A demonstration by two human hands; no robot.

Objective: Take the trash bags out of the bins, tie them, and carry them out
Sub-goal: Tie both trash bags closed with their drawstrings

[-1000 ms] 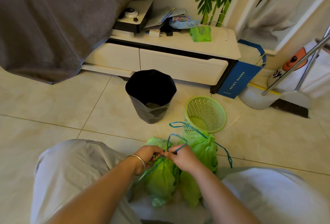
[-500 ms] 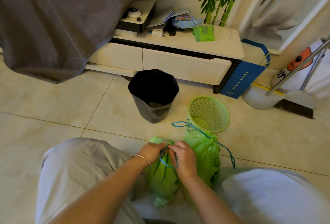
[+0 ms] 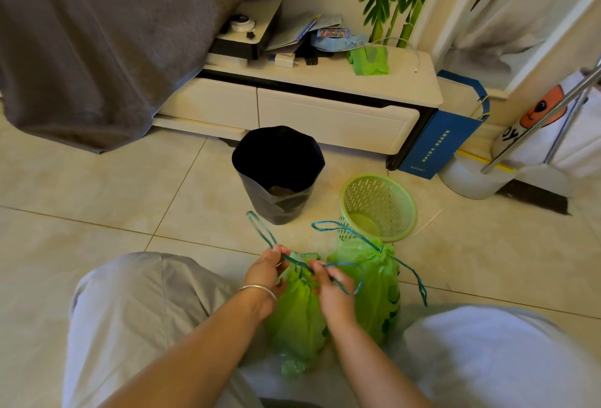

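Green bag (image 3: 297,320) between left hand (image 3: 265,272), right hand (image 3: 335,290); drawstring (image 3: 294,261) pinched.

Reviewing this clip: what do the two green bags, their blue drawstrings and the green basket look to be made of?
Green bags: thin plastic film, slightly translucent and crinkled, gathered at the necks.
Blue drawstrings: flat plastic ribbon, probably, judging by the thin twisted loops; the left hand and right hand each pinch one.
Green basket: rigid moulded plastic, matte, with slotted walls.

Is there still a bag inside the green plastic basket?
No, the green slotted plastic basket stands bare inside, no bag lining it.
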